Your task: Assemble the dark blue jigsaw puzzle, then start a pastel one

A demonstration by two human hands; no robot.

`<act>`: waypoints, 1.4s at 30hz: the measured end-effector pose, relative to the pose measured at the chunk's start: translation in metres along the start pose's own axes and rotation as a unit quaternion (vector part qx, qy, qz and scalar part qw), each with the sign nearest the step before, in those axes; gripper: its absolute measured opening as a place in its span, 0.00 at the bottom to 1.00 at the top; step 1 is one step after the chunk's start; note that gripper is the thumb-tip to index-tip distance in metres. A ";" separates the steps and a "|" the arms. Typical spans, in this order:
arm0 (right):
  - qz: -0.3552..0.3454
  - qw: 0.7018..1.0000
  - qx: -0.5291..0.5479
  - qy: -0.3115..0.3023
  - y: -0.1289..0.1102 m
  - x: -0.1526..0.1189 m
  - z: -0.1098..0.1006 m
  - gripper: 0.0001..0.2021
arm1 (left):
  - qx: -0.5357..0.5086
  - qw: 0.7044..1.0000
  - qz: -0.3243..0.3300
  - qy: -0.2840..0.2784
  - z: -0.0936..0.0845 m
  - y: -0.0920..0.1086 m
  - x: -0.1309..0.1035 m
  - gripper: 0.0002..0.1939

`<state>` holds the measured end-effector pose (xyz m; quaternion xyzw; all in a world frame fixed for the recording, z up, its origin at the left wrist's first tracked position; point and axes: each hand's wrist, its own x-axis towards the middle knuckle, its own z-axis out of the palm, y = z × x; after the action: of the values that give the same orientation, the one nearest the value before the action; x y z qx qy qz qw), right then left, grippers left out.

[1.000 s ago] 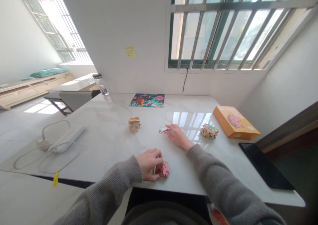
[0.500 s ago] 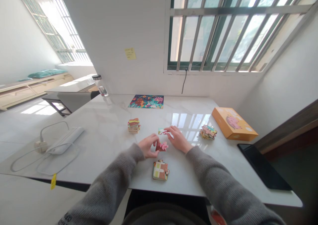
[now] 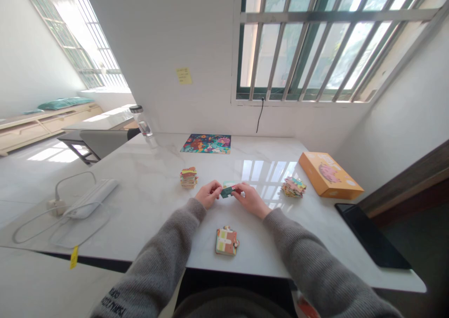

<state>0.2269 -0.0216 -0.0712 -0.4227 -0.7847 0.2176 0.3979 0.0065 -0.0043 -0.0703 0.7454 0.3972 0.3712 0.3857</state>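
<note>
My left hand and my right hand meet over the middle of the table. Between their fingertips is a dark green jigsaw puzzle piece, pinched from both sides. Just behind it lies a pale green puzzle piece, mostly covered by the held one and my right fingers. Close to the table's front edge sits a stack of puzzle pieces with a brown and cream top. A second stack stands beyond my left hand, and a looser pile is to the right of my right hand.
A colourful picture sheet lies against the wall. To the right are an orange box and a black tablet-like slab. A power strip with cables occupies the left side, and a clear bottle stands at the back left.
The brown and pink piece in my left hand no longer shows; a dark green face is visible instead. My left hand has moved away from me, up to my right hand, whose fingers now pinch too.
</note>
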 end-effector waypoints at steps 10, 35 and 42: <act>0.183 0.970 0.157 -0.032 -0.005 0.003 0.002 0.19 | 0.043 0.998 -0.029 0.043 -0.003 -0.009 0.006 0.15; -0.103 0.972 -0.148 -0.151 -0.023 -0.024 -0.020 0.09 | 0.271 0.947 0.158 -0.069 -0.005 -0.009 -0.021 0.17; -0.106 0.973 -0.145 -0.146 -0.031 -0.035 -0.020 0.05 | 0.244 0.956 0.150 -0.069 -0.003 0.001 -0.026 0.07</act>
<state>0.2386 -0.0675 -0.0537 -0.3538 -0.8979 0.1173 0.2343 -0.0063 -0.0272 -0.0748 0.8914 0.3319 0.2645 0.1588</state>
